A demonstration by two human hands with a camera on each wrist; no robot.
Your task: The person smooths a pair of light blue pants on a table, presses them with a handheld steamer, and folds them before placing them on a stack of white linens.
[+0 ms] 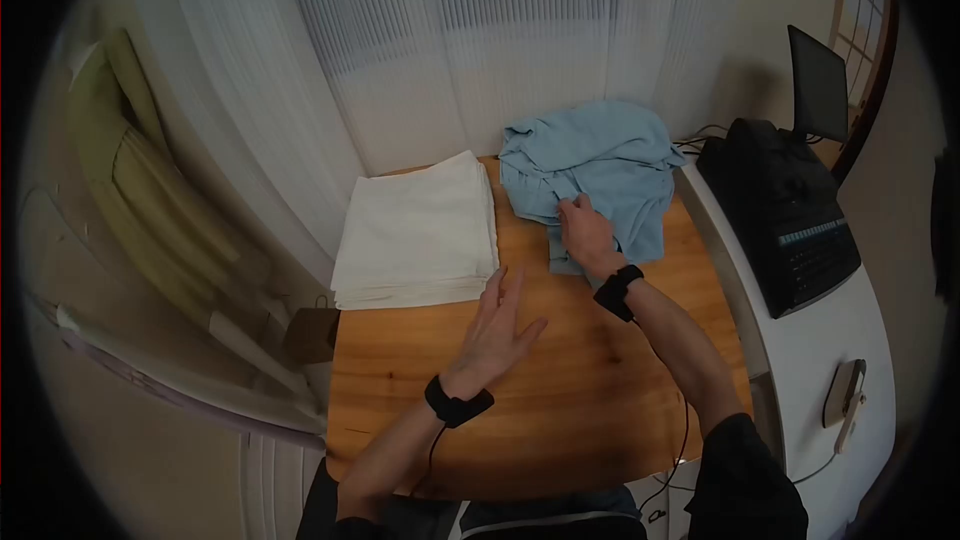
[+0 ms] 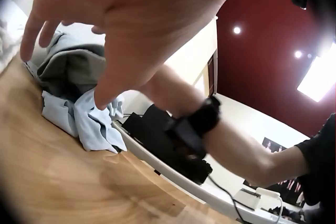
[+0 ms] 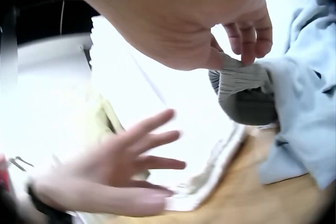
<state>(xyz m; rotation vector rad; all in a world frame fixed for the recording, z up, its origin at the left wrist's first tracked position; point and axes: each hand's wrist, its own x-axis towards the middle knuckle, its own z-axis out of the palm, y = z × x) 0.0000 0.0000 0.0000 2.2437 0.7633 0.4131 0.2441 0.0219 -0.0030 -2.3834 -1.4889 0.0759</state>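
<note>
A crumpled light blue garment (image 1: 615, 155) lies in a heap on the wooden table (image 1: 560, 400), toward the back right. My right hand (image 1: 588, 236) is at its near left side; in the right wrist view the thumb and fingertips pinch a ribbed edge (image 3: 239, 79) of it, lifting a fold with a dark grey inside. My left hand (image 1: 490, 335) hovers over the table with fingers spread and nothing in it. Just beyond those fingers sits a neat stack of folded white cloth (image 1: 415, 230), to the left of the garment.
Along the right, a white desk (image 1: 865, 340) carries black equipment with a keyboard (image 1: 815, 250) and a dark screen (image 1: 820, 85). An olive-green garment (image 1: 150, 180) hangs at the left. White curtains (image 1: 460, 80) stand behind the table. Thin cables run from both wrist cameras.
</note>
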